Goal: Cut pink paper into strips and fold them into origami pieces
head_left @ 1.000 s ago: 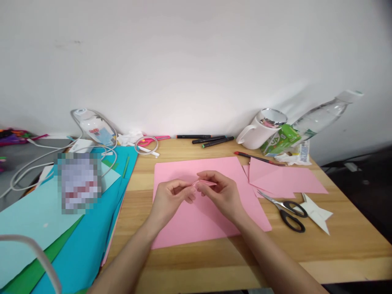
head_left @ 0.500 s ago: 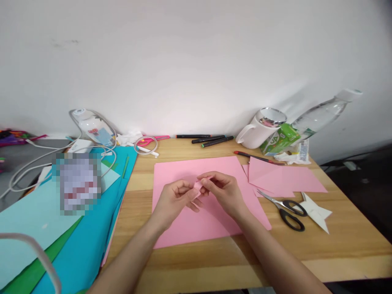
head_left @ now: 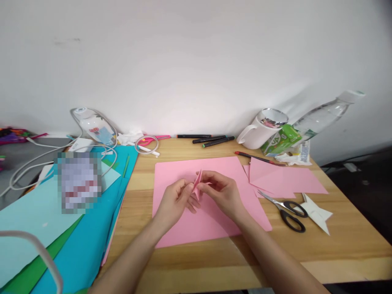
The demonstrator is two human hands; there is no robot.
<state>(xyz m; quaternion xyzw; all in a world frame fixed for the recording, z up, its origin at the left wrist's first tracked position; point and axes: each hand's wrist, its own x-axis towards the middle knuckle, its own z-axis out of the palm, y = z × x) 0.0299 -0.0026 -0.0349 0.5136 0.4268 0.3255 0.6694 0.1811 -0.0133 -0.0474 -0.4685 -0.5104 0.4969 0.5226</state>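
Pink folded piece [head_left: 197,184], pinched by left hand [head_left: 175,202] and right hand [head_left: 225,192] above the pink sheet [head_left: 190,230], likely needs aligned edges

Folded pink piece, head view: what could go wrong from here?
The folded pink piece is small, pinched only by fingertips of left hand and right hand; it may slip or crease crooked. It matches the pink sheet beneath, so a drop could be hard to spot. Scissors lie close by the right forearm.

Wooden table [head_left: 337,245] bears pink sheet [head_left: 180,171], scissors [head_left: 281,207], markers [head_left: 214,141].
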